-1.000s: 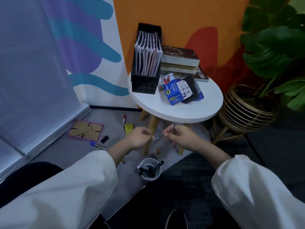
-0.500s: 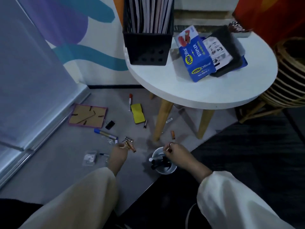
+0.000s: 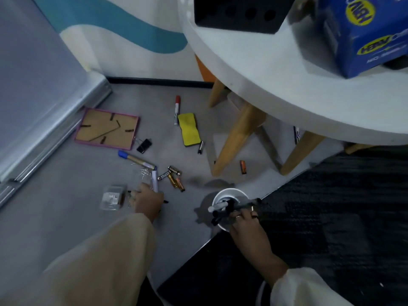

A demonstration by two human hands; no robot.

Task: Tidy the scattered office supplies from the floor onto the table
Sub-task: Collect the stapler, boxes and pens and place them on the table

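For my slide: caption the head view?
Left hand reaches among floor clutter; right hand at the marker cup.

"HBW" printed in a yellow oval on the blue box [image 3: 362, 34] (upside down), "EVEREADY" seen on one battery [image 3: 163, 176]

Both arms reach down — left hand [image 3: 148, 200] and right hand [image 3: 246, 224] curled.
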